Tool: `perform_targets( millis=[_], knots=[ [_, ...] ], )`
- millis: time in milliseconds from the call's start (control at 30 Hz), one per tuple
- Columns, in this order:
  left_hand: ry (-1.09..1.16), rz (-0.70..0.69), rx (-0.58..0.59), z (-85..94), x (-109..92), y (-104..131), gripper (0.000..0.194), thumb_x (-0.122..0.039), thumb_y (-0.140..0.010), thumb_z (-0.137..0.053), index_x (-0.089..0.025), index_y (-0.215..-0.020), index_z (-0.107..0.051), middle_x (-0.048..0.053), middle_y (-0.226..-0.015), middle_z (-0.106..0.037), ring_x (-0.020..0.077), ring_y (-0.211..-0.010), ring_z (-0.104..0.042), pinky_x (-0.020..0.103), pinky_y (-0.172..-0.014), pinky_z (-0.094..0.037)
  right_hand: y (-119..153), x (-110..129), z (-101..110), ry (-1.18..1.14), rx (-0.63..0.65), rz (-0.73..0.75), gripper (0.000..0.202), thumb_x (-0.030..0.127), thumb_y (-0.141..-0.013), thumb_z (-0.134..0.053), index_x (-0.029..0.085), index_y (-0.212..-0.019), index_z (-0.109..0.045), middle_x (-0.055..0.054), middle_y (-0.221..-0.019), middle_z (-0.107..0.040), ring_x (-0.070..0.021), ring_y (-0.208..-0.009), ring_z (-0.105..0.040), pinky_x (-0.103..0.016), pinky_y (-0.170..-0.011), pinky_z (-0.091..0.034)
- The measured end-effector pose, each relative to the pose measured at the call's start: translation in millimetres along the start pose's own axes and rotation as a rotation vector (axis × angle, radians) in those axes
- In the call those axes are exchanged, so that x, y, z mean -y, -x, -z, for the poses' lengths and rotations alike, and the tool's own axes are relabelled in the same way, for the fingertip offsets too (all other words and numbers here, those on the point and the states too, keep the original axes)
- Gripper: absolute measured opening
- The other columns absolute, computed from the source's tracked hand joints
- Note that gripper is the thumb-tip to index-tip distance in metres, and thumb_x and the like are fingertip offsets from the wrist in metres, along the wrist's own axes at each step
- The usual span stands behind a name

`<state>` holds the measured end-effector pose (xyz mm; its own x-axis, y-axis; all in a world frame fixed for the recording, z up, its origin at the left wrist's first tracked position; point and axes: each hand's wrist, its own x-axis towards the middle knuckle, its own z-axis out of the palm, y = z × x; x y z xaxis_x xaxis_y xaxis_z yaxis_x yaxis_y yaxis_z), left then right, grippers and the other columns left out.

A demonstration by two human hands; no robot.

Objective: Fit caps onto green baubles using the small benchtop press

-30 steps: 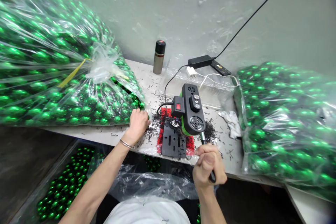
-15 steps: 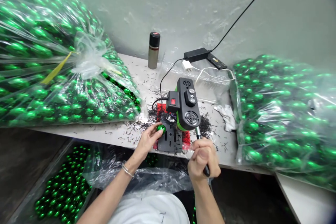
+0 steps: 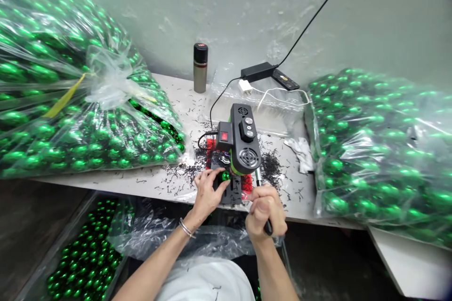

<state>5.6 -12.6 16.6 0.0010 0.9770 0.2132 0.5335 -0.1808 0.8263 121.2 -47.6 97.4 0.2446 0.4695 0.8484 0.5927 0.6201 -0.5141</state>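
Between the thumb and fingers of my left hand (image 3: 208,191) is a shiny green ball (image 3: 225,176), held at the front of a small bench drill press (image 3: 245,138), just below its head. The machine has a black top with vents, buttons and a red switch, and its slotted black base plate (image 3: 231,194) rests on something red (image 3: 247,184). My right hand (image 3: 265,214) is wrapped round the black-gripped lever (image 3: 259,179) on the machine's right side. The drill head hides the tool beneath it.
Big clear bags of green balls stand left (image 3: 106,136) and right (image 3: 374,150). Black shavings (image 3: 270,167) litter the white table (image 3: 176,89). Behind are a bottle (image 3: 200,68), a power adapter (image 3: 259,71) and a white glove (image 3: 301,153). Below lies an open bag of green balls (image 3: 88,249).
My left hand has carried the green ball rightward, from the plate's left edge to beneath the drill head. My right hand keeps its hold on the lever. The whole view has shifted slightly.
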Motion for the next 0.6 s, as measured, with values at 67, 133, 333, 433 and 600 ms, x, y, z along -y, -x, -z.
perform_targets(
  millis=[67, 133, 333, 433, 600],
  knots=[
    [-0.033, -0.059, 0.015, 0.5, 1.7, -0.3, 0.031, -0.024, -0.087, -0.07, -0.025, -0.117, -0.067, 0.007, -0.108, -0.068, 0.0257, -0.109, -0.057, 0.044, -0.099, -0.038, -0.3, 0.2, 0.2, -0.001, -0.002, 0.009, 0.031, 0.014, -0.095, -0.044, 0.02, -0.064, -0.042, 0.004, -0.061, -0.045, -0.0097, -0.058, -0.048, -0.029, -0.063, -0.04],
    [-0.055, -0.124, 0.044, 3.0, 4.1, -1.2, 0.032, -0.023, -0.086, -0.071, -0.024, -0.118, -0.067, 0.006, -0.108, -0.068, 0.0252, -0.108, -0.057, 0.043, -0.099, -0.036, -0.5, 0.5, 1.0, -0.005, 0.007, 0.008, 0.031, 0.013, -0.095, -0.044, 0.02, -0.065, -0.042, 0.004, -0.06, -0.044, -0.0102, -0.059, -0.048, -0.029, -0.063, -0.041],
    [-0.078, -0.218, 0.081, 6.2, 9.9, -4.1, 0.032, -0.026, -0.086, -0.072, -0.021, -0.117, -0.067, 0.006, -0.105, -0.072, 0.0249, -0.106, -0.058, 0.044, -0.102, -0.033, 8.7, -6.7, 3.7, -0.004, 0.027, 0.016, 0.03, 0.014, -0.095, -0.042, 0.019, -0.066, -0.044, 0.002, -0.065, -0.049, -0.0101, -0.061, -0.05, -0.031, -0.068, -0.045],
    [-0.076, -0.233, 0.059, 5.0, 10.0, -4.3, 0.03, -0.026, -0.086, -0.071, -0.02, -0.116, -0.068, 0.007, -0.105, -0.072, 0.0251, -0.104, -0.059, 0.043, -0.1, -0.035, 22.1, -17.9, 2.1, 0.005, 0.024, 0.066, 0.03, 0.016, -0.096, -0.04, 0.019, -0.066, -0.045, 0.001, -0.068, -0.052, -0.0103, -0.062, -0.051, -0.033, -0.07, -0.047],
    [-0.087, -0.239, 0.065, 4.4, 9.4, -4.0, 0.028, -0.03, -0.089, -0.069, -0.02, -0.115, -0.067, 0.008, -0.108, -0.073, 0.0262, -0.107, -0.059, 0.045, -0.1, -0.035, 41.2, -35.6, -3.2, -0.001, 0.001, 0.121, 0.032, 0.019, -0.098, -0.034, 0.02, -0.068, -0.045, 0.0, -0.072, -0.054, -0.0106, -0.061, -0.053, -0.035, -0.07, -0.05]
  ],
)
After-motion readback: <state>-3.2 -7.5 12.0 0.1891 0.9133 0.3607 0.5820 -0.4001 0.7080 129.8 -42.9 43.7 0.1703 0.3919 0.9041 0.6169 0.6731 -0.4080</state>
